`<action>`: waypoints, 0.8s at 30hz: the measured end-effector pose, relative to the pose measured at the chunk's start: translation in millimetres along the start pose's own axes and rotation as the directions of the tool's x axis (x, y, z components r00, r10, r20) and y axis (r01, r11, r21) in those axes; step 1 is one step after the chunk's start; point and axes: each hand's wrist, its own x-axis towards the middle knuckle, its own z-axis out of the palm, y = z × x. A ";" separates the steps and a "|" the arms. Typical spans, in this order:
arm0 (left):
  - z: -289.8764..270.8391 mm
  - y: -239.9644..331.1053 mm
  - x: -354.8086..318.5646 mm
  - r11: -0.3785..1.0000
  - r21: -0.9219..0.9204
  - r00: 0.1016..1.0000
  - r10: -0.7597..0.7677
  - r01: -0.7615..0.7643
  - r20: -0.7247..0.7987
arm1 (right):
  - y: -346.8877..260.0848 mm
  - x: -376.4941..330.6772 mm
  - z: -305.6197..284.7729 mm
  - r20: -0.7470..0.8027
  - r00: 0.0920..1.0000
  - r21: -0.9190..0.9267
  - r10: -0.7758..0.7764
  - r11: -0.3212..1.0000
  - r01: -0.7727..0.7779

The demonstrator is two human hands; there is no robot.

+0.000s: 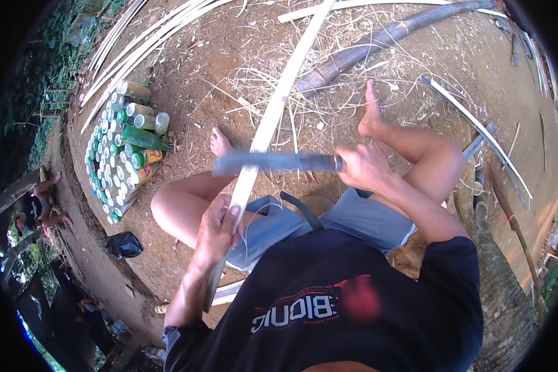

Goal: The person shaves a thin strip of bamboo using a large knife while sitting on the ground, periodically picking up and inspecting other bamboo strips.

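A long pale bamboo strip (278, 105) slants from my lap up past the top of the view. My left hand (220, 224) is closed round its lower part, the thumb lying on top. In my right hand (364, 166) is the handle of a machete, fingers wrapped round it. The machete's broad blade (273, 161) is slightly blurred and lies across the strip, a little above my left hand. Whether the edge bites into the bamboo I cannot tell. A thin curled shaving hangs beside the strip near my left hand.
Bamboo shavings (378, 62) litter the dirt around my bare feet. A dark bamboo pole (366, 46) lies ahead. Stacked bottles (127, 142) and a black plastic bag (124, 245) are at left, with split strips (149, 43) behind. Another split piece (477, 124) and a log (496, 279) lie right.
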 end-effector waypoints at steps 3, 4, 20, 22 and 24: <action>5.8 -4.5 -5.5 0.999 0.010 0.999 -0.039 0.039 -0.014 | 59.9 32.2 -11.5 -0.149 0.950 0.075 0.274 0.961 -0.266; 7.3 -3.6 -8.0 0.998 0.013 0.998 -0.062 0.062 0.009 | 83.7 39.9 -19.2 -0.158 0.878 0.187 0.452 0.887 -0.422; 22.5 -6.9 -27.3 0.928 0.373 0.972 0.075 0.014 -0.223 | 53.4 35.2 -19.4 -0.186 0.981 0.001 0.059 0.998 -0.060; 27.3 -4.0 -28.9 0.933 0.358 0.979 0.049 0.026 -0.199 | 97.4 52.9 -9.5 -0.163 0.936 0.286 0.311 0.923 -0.257; 24.9 -0.9 -26.5 0.929 0.370 0.973 0.064 0.023 -0.222 | 101.6 59.5 -11.4 -0.203 0.932 0.259 0.301 0.934 -0.245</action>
